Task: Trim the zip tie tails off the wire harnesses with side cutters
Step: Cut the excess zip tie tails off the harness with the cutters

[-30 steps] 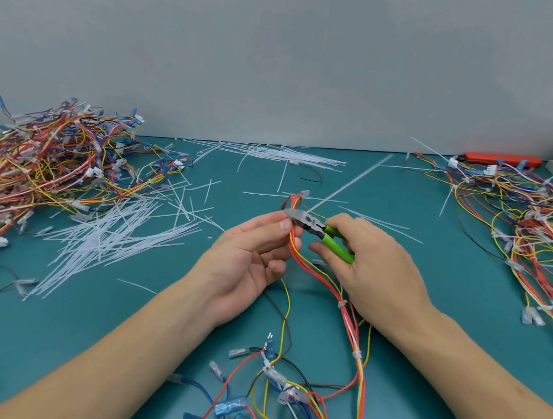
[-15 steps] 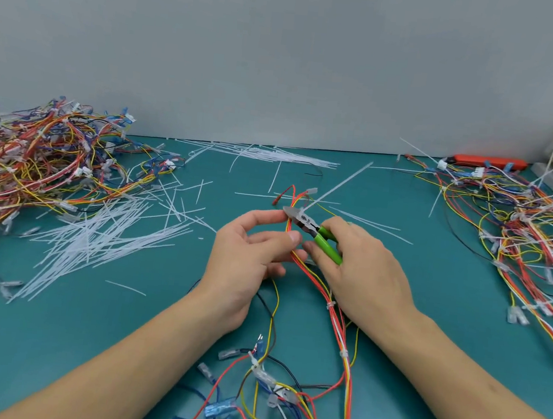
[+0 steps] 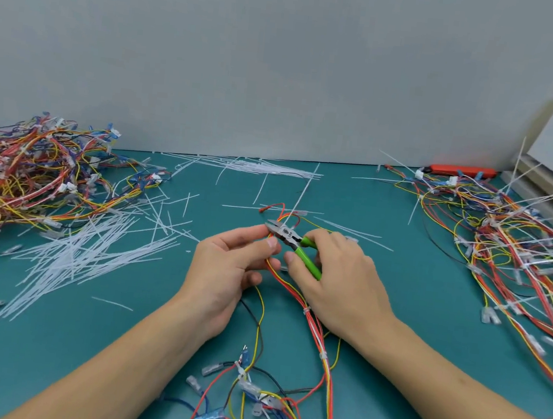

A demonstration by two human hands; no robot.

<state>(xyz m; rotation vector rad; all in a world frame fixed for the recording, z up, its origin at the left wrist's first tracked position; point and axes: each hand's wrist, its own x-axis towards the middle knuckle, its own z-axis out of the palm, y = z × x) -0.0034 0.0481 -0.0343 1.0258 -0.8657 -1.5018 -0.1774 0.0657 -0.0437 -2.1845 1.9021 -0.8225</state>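
Cutters (image 3: 294, 242) now lower, blade tips hidden

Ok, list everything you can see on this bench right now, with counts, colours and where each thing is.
wire harness: one, red, yellow and white, centre, held
side cutters: one, green handles, centre
harness pile: one, multicoloured, left
untrimmed harness pile: one, multicoloured, right
cut zip tie tails: many, white, left of centre
orange tool: one, far right by the wall
mat: one, teal
left hand: pinches the harness
right hand: grips the cutters
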